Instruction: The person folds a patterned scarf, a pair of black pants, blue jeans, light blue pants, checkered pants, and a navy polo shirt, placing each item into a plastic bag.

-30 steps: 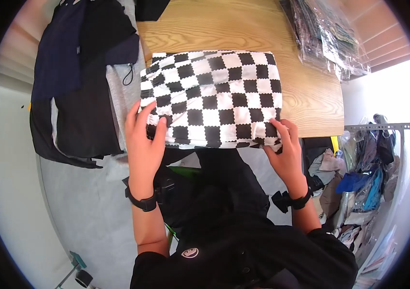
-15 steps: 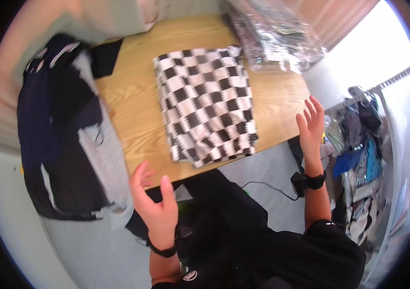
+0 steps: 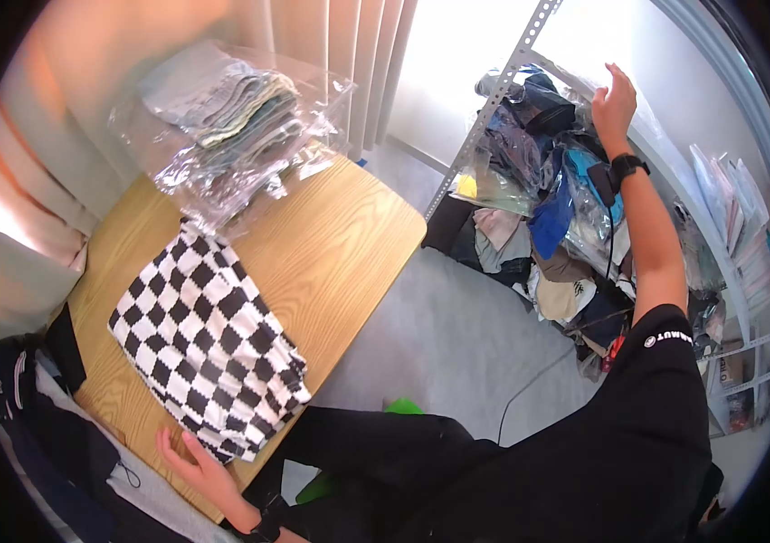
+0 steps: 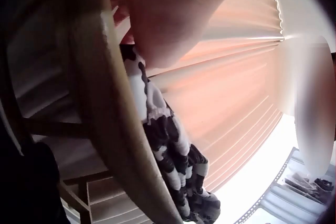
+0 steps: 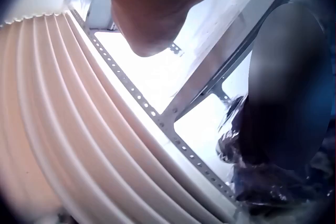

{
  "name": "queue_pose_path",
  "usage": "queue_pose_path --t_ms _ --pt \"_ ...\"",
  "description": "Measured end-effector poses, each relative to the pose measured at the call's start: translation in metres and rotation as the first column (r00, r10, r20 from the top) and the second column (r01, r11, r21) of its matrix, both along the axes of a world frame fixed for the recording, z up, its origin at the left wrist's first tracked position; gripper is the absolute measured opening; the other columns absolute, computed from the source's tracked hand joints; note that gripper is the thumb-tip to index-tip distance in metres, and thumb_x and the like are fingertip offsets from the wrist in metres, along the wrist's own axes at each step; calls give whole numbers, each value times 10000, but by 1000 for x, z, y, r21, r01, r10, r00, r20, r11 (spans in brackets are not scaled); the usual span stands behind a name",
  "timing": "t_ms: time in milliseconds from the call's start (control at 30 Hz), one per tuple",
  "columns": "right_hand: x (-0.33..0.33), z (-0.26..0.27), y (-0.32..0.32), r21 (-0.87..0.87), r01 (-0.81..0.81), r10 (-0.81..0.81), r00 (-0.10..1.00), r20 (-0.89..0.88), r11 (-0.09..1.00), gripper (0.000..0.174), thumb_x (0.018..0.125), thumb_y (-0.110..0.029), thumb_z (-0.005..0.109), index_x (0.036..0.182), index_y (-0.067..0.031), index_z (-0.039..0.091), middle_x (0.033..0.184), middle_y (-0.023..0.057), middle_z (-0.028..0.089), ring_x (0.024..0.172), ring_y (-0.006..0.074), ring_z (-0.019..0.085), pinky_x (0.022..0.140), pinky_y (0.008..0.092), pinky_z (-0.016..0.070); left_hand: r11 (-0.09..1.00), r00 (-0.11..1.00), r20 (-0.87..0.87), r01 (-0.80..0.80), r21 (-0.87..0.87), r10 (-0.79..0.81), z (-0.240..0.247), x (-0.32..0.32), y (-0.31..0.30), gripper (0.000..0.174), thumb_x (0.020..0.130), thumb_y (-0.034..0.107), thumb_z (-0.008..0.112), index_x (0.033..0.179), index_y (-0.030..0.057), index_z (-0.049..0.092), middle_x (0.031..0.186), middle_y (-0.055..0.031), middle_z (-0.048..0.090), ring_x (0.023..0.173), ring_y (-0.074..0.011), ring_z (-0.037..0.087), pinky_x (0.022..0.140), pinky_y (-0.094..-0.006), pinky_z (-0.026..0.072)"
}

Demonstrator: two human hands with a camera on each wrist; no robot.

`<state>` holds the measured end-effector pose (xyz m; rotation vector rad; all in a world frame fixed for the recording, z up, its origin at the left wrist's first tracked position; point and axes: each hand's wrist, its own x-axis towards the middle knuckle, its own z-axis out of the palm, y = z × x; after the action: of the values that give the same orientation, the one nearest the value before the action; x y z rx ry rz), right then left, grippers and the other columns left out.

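Note:
A folded black-and-white checkered garment (image 3: 209, 344) lies on the wooden table, one gathered end near the table's front edge. Beside its lower corner, my left hand (image 3: 202, 475) rests low over the table edge with fingers relaxed and nothing in them. The left wrist view shows the garment (image 4: 176, 153) just past the rounded table edge. My right arm is stretched out to the right, its hand (image 3: 616, 104) raised in front of the metal shelf rack with loosely extended fingers. In the right wrist view part of that hand (image 5: 149, 14) appears against the bright rack, holding nothing visible.
Clear plastic bags of folded clothes (image 3: 222, 118) sit at the table's (image 3: 358, 213) far end. Dark and grey clothes (image 3: 50, 443) lie along its left side. The perforated metal rack (image 3: 484, 118) holds bagged garments (image 3: 539, 136), with clothes heaped below. A thin cable (image 3: 530, 385) crosses the floor.
Both hands have let go of the checkered garment, which stays on the table. The view has turned right; my right hand has moved out and up to the rack, while the left stays near the table edge.

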<state>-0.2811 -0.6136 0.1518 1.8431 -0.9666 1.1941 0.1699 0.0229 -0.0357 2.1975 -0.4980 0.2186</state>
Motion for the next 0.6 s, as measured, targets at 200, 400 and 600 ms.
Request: queue_pose_path --t_ms 200,400,600 --pt "-22 -9 -51 401 507 -494 858 -143 763 473 861 -262 518 1322 -157 495 1239 90 580 1263 264 446 1075 628 157 994 997 70 -35 99 29 -4 -1 0 363 966 237 487 1181 -56 488 1317 -213 442 1266 -350 373 1058 -458 263" --pt "-6 -21 -17 278 453 -473 881 7 847 319 853 -276 547 1153 -184 606 1086 -12 650 1149 221 525 1069 617 179 981 994 102 4 192 -24 -1 -6 0 331 967 223 475 1148 -53 509 1329 -224 427 1276 -365 361 1059 -463 267" --pt "-11 -23 48 96 250 -266 937 228 963 276 829 -246 601 1080 -143 651 1020 32 668 995 252 594 975 476 360 973 968 105 231 -4 -229 14 -20 -12 631 877 378 592 1342 -6 407 1446 -244 292 1345 -403 274 1094 -476 212"
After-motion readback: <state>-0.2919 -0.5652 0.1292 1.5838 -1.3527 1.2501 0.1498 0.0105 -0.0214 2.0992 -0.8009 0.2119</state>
